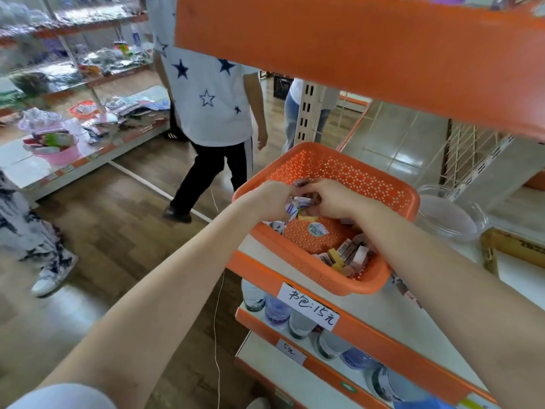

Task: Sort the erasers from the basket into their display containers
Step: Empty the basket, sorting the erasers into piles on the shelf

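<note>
**Two bare hands gather small erasers inside an orange basket**

Both arms reach forward into an orange perforated basket (330,165) that sits on the corner of a white shop shelf (383,308), partly overhanging its front edge. The left hand (272,202) and right hand (330,200) meet over the far left part of the basket. Both have their fingers curled tightly, knuckles up, around a small cluster of paper-wrapped erasers (298,203) held between them. How many each hand holds cannot be told.

A corner heap (348,255) of further wrapped pieces, white, yellow and brown with barcodes showing, lies in the basket's near right corner. A round sticker (318,230) lies on the basket floor between the two groups.

Just right of the basket stands a clear plastic container (451,214). A handwritten price label (308,309) hangs on the shelf's orange front edge, with bottles (277,308) below. A person in a star-print shirt (206,93) stands in the aisle beyond.
</note>
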